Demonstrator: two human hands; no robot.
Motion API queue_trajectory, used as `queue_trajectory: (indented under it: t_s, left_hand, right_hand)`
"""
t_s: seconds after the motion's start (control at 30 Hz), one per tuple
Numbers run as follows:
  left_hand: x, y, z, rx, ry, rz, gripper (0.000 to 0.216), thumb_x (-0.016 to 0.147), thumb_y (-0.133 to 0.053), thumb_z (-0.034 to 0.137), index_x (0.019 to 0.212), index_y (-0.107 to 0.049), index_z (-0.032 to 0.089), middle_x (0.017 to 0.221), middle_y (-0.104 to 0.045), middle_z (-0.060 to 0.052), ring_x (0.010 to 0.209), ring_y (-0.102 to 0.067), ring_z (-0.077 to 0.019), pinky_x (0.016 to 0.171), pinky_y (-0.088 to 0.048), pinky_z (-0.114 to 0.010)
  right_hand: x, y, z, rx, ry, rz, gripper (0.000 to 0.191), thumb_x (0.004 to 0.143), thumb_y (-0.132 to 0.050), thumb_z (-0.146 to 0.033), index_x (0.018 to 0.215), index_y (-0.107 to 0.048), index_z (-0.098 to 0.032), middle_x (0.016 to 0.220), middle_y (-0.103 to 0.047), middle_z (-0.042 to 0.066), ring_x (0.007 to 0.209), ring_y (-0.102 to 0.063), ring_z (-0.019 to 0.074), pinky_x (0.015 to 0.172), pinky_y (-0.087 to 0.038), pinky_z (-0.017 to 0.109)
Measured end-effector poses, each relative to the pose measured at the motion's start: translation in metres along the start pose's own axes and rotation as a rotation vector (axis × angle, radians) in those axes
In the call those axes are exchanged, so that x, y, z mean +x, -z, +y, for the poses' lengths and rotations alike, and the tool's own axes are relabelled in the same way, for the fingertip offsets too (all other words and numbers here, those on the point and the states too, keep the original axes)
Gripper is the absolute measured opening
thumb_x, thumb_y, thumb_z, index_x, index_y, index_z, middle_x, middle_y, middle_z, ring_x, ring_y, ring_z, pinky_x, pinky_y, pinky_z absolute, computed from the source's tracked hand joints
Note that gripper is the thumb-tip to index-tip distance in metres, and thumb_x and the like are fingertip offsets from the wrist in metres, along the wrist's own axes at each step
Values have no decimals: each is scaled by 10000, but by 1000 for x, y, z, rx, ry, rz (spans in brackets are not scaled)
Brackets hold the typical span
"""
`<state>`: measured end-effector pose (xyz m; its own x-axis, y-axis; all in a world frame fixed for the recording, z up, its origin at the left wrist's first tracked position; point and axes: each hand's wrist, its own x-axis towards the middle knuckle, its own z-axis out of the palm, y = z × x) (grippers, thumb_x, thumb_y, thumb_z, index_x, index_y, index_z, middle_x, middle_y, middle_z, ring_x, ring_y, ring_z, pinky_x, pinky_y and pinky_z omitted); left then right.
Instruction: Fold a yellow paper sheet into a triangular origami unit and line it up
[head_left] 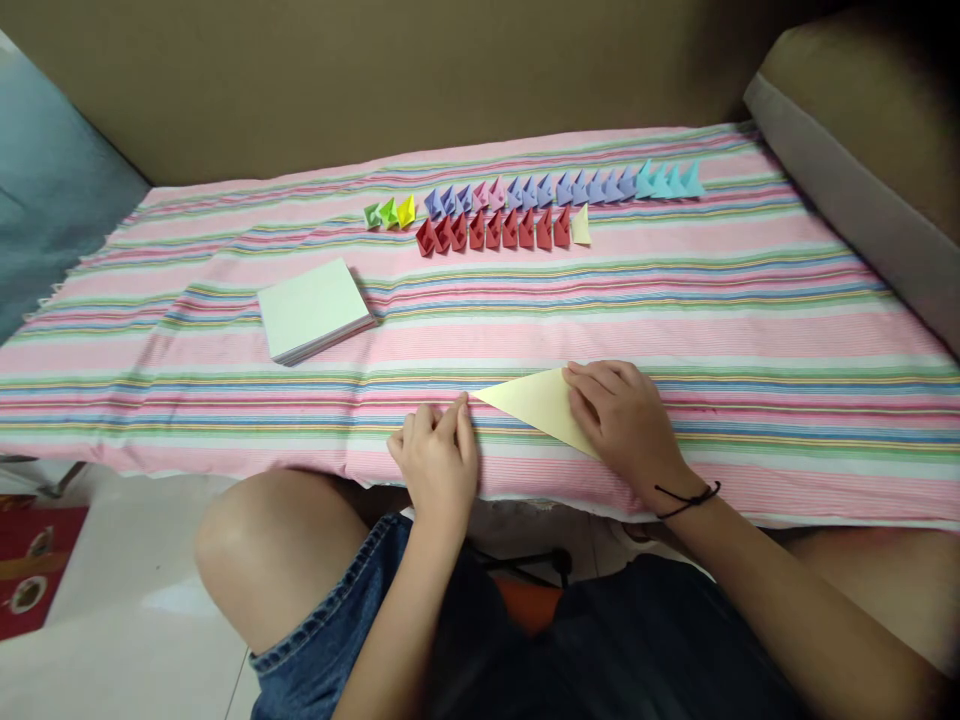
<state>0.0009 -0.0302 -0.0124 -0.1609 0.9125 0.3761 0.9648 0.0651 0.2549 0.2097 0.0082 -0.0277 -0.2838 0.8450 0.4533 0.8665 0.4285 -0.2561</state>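
A pale yellow paper triangle (538,402) lies near the front edge of the striped cloth (675,320). My right hand (619,420) rests flat on its right part, fingers stretched along the fold. My left hand (436,452) is curled, with its index fingertip pressing the triangle's left tip. At the back of the cloth stand two rows of small folded paper pieces: green, yellow, purple, pink and blue ones (555,187), and red ones (491,232) ending in one pale yellow piece (580,226).
A stack of white square paper (313,308) lies on the cloth at the left. A cushion (862,130) lies at the right end. My bare knee (270,550) and denim shorts are below the cloth's front edge. A tiled floor with a red mat (30,570) shows at lower left.
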Motion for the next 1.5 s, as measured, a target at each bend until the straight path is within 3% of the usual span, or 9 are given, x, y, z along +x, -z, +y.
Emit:
queue_trajectory:
  t_s: [0.13,0.23,0.33,0.4,0.57,0.77,1.13,1.27,1.5]
  left_hand:
    - [2,2,-7,-17,-3,67,271,932,-478,267,1075,-700,205,770,-562,-64,761,-519,-206,728,-354,-362]
    - [1,2,1,-211,-211,79,304,917,-461,187,1167,-629,143,967,-613,-124,911,-556,-225,802,-438,-378]
    - [3,-6,18,-412,-513,-83,450,856,-378,23,1269,-529,123,1274,-557,-146,1222,-478,-235,998,-428,-399]
    - [6,-15,29,-469,-590,-188,551,800,-332,-41,1296,-500,131,1379,-502,-109,1346,-371,-221,1085,-378,-409]
    - [17,-28,40,-416,-509,-364,510,846,-334,-3,1297,-511,158,1422,-475,-68,1380,-337,-209,1117,-363,-414]
    - [23,-18,34,-320,-514,-481,493,912,-331,59,1360,-446,228,1471,-408,-1,1404,-288,-208,1165,-231,-488]
    - [28,-12,31,-344,-518,-600,460,966,-276,155,1403,-389,242,1507,-340,7,1433,-206,-208,1170,-157,-516]
    - [29,-13,31,-332,-536,-599,456,967,-280,157,1404,-384,237,1511,-333,-3,1435,-196,-215,1165,-155,-530]
    - [22,-16,40,-291,-513,-455,468,905,-514,429,1324,-468,224,1457,-431,-50,1400,-292,-250,1151,-196,-518]
  right_hand:
    - [0,-2,0,-11,15,24,251,898,-512,-196,1094,-660,-143,1102,-696,54,978,-539,251,827,-439,407]
    - [0,-2,1,-17,19,27,254,900,-510,-196,1096,-660,-139,1100,-696,52,978,-539,252,822,-437,404]
    - [0,-2,0,-22,14,13,260,901,-510,-201,1108,-656,-139,1111,-693,54,990,-533,256,837,-433,405]
    - [0,-1,0,-22,7,-3,261,905,-507,-207,1109,-655,-140,1122,-688,54,996,-528,259,849,-430,409]
    - [1,0,0,2,-2,-16,265,914,-495,-210,1113,-655,-138,1118,-689,52,994,-529,259,849,-432,413]
    - [1,0,2,33,-13,-18,265,925,-474,-201,1117,-650,-156,1122,-687,45,1004,-528,258,833,-434,423]
    - [4,4,1,110,-52,-56,272,925,-468,-193,1127,-650,-190,1126,-682,39,1001,-519,257,842,-427,431]
    - [4,5,4,140,-51,-72,283,930,-460,-201,1144,-646,-199,1141,-675,33,1003,-509,257,861,-423,433]
    - [8,8,22,260,33,-139,312,951,-411,-227,1157,-641,-185,1153,-671,55,1003,-517,228,908,-418,414]
